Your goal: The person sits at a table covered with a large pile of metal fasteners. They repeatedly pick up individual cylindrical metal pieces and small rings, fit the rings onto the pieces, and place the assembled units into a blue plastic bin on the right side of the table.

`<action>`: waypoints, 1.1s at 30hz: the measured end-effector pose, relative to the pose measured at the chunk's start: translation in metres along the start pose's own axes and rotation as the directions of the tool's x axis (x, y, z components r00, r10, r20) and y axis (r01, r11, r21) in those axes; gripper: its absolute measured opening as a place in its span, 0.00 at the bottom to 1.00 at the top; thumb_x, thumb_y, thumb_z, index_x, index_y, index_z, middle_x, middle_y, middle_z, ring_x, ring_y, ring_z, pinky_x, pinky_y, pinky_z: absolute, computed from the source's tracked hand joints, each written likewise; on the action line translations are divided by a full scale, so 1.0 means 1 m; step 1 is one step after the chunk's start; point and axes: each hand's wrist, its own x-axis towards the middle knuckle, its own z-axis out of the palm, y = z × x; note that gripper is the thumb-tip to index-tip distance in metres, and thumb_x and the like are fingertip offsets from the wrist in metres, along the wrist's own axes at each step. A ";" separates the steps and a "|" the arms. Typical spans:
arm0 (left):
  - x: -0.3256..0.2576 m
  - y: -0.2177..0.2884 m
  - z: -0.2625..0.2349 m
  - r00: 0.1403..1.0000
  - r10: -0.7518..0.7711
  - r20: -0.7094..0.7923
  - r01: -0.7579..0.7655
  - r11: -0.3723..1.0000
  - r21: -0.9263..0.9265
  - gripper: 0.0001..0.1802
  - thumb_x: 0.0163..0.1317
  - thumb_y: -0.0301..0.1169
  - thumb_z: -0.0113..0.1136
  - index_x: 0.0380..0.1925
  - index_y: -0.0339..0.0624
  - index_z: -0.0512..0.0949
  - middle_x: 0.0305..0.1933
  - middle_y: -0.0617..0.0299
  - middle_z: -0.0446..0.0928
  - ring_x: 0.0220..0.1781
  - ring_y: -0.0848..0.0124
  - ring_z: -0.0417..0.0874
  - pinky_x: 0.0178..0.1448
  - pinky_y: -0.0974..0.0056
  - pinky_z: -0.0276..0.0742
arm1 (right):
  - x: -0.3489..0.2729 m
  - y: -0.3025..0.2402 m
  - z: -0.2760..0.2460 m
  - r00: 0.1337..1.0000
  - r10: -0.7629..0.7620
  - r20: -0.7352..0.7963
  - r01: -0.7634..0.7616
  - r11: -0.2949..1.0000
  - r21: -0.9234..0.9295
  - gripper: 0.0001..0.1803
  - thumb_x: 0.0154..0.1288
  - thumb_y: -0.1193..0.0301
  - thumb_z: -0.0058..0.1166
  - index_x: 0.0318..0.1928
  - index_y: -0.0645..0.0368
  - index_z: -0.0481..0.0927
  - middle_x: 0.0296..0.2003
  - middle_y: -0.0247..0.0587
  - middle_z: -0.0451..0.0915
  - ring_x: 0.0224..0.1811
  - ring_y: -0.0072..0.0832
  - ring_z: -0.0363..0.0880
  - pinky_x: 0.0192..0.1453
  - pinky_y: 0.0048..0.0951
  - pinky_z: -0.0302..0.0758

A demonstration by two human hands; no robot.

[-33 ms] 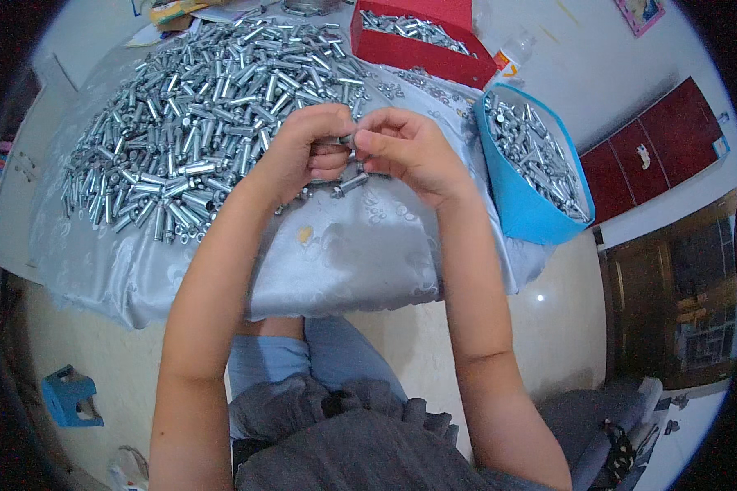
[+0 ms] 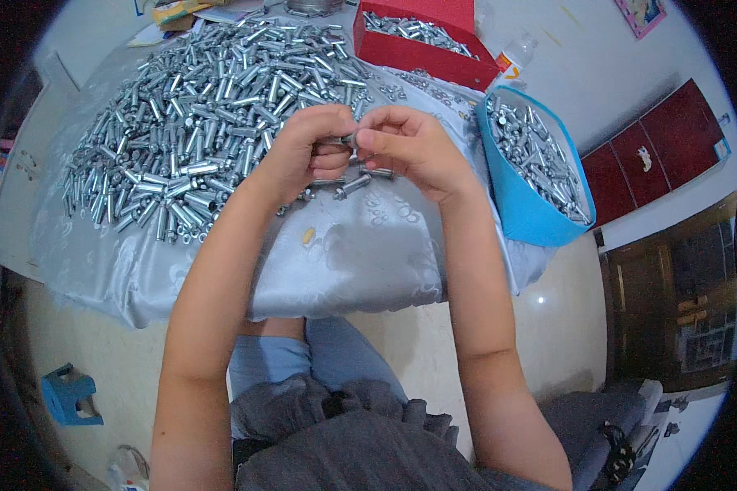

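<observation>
Above the table's near middle, my left hand [image 2: 313,151] and my right hand [image 2: 409,151] meet at the fingertips. My left fingers are curled into a loose fist around a metal expansion bolt, mostly hidden, whose grey end shows between the hands. The thumb and forefinger of my right hand pinch that end. Beneath the hands, a loose expansion bolt [image 2: 352,186] lies on the cloth with a few more beside it. A wide heap of silver expansion bolts [image 2: 196,131] spreads to the left and behind my left hand.
A shiny silver cloth [image 2: 352,270] covers the table. At right stands a blue fabric bin [image 2: 540,229] full of bolts. Behind are a red box [image 2: 426,64] holding metal parts and a plastic bottle [image 2: 516,56]. A blue stool [image 2: 72,397] sits on the floor at left.
</observation>
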 end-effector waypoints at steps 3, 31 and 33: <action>0.000 0.003 -0.005 1.000 0.009 -0.015 -0.009 0.999 0.032 0.11 0.53 0.31 0.49 0.16 0.47 0.62 0.11 0.74 0.51 0.10 0.84 0.50 0.14 0.75 0.44 | 0.012 -0.001 -0.005 0.996 -0.048 0.073 0.053 0.997 -0.058 0.11 0.52 0.71 0.58 0.35 0.62 0.76 0.30 0.34 0.78 0.30 0.19 0.75 0.34 0.18 0.73; 0.009 -0.011 0.002 0.971 -0.064 -0.232 0.116 0.968 0.221 0.18 0.61 0.46 0.48 0.21 0.46 0.66 0.14 0.75 0.54 0.12 0.84 0.50 0.15 0.75 0.45 | 0.021 0.022 -0.027 0.918 -0.396 -0.001 0.335 0.778 -0.532 0.10 0.51 0.73 0.58 0.35 0.63 0.80 0.31 0.36 0.79 0.33 0.19 0.74 0.39 0.19 0.70; 0.009 -0.012 0.002 0.973 -0.056 -0.225 0.106 0.970 0.218 0.16 0.61 0.45 0.48 0.23 0.45 0.67 0.14 0.75 0.53 0.13 0.84 0.50 0.15 0.76 0.46 | 0.022 0.022 -0.025 0.918 -0.393 -0.048 0.319 0.805 -0.499 0.09 0.52 0.74 0.58 0.35 0.64 0.80 0.32 0.36 0.79 0.33 0.19 0.75 0.39 0.19 0.71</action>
